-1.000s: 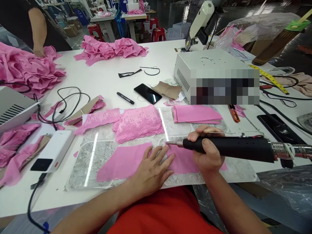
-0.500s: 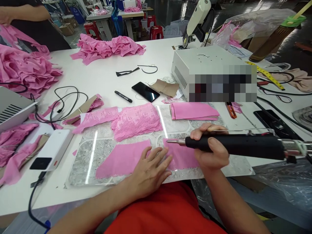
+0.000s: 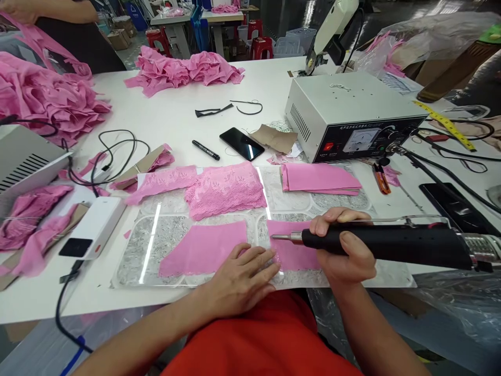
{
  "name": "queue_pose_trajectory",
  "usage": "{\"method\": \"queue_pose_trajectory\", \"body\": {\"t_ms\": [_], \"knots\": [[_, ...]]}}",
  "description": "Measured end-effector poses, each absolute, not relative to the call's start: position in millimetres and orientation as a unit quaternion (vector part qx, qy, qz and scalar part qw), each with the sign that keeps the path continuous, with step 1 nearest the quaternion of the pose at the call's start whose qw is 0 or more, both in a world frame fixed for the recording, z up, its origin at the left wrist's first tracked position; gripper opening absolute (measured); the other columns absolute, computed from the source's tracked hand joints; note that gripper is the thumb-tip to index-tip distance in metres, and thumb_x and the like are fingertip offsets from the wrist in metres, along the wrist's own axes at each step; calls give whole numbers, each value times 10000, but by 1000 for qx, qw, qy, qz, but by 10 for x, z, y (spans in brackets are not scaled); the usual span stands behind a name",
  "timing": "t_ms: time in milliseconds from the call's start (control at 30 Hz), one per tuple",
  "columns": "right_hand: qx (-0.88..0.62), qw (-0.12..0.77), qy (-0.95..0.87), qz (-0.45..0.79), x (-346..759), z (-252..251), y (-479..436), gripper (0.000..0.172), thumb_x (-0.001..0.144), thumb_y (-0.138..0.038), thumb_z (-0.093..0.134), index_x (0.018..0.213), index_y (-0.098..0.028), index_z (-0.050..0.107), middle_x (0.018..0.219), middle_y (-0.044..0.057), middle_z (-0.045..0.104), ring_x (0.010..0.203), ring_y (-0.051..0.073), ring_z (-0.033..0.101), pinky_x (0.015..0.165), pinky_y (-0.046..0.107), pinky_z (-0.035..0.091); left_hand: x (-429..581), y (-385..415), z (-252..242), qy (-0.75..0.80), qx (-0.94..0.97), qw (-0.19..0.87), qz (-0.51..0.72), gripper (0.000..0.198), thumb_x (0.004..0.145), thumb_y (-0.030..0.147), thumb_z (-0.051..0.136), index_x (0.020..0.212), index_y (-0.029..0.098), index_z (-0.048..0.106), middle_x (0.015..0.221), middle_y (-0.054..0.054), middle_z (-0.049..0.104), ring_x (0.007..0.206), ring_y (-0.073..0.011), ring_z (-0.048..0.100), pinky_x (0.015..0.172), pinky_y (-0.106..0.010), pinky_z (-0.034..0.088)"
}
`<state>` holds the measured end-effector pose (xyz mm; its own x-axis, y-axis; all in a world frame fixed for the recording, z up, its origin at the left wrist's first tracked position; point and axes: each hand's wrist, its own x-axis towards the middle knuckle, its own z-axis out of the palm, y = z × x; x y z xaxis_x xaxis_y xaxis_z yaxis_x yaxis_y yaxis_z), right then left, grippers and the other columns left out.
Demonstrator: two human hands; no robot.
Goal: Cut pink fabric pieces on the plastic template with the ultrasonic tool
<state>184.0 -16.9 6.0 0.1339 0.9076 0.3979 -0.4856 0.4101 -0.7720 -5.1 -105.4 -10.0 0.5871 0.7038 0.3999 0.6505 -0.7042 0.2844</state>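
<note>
My right hand (image 3: 344, 245) is closed round a black handheld cutting tool (image 3: 387, 244) held level, its metal tip (image 3: 279, 237) pointing left over a small pink fabric piece (image 3: 291, 250). My left hand (image 3: 240, 277) lies flat with fingers spread, pressing the near edge of that piece beside a larger pink fabric piece (image 3: 203, 249). Both pieces lie on a clear plate (image 3: 156, 245) over grey lace. Pink lace (image 3: 225, 189) and a folded pink stack (image 3: 319, 178) lie further back on the plate.
A white machine box (image 3: 348, 112) stands at the right, cables running from it. A phone (image 3: 241, 143), a marker (image 3: 205, 150), a white device (image 3: 94, 227) and pink fabric heaps (image 3: 47, 104) lie on the white table. Another person's arm (image 3: 50, 10) works at the far left.
The tool tip and my right hand have slid nearer along the small pink piece. My left hand has drawn back a little toward the table edge. The view shifted slightly.
</note>
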Motion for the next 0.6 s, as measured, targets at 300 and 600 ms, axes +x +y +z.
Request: {"method": "queue_pose_trajectory", "body": {"t_ms": [300, 600], "knots": [[-253, 715, -444, 477, 1812, 59, -154, 131, 681, -220, 594, 811, -205, 607, 777, -10, 574, 530, 104, 538, 515, 297, 488, -53, -1056, -115, 381, 891, 47, 241, 294, 982, 305, 473, 1211, 139, 554, 1253, -117, 641, 1109, -232, 563, 942, -398, 389], [-260, 703, -466, 470, 1801, 89, -143, 88, 698, -220, 607, 782, -213, 585, 761, -16, 568, 534, 112, 547, 528, 307, 494, -56, -1052, -101, 385, 893, 55, 228, 300, 986, 311, 463, 1223, 152, 553, 1247, -115, 645, 1111, -226, 567, 957, -401, 393]]}}
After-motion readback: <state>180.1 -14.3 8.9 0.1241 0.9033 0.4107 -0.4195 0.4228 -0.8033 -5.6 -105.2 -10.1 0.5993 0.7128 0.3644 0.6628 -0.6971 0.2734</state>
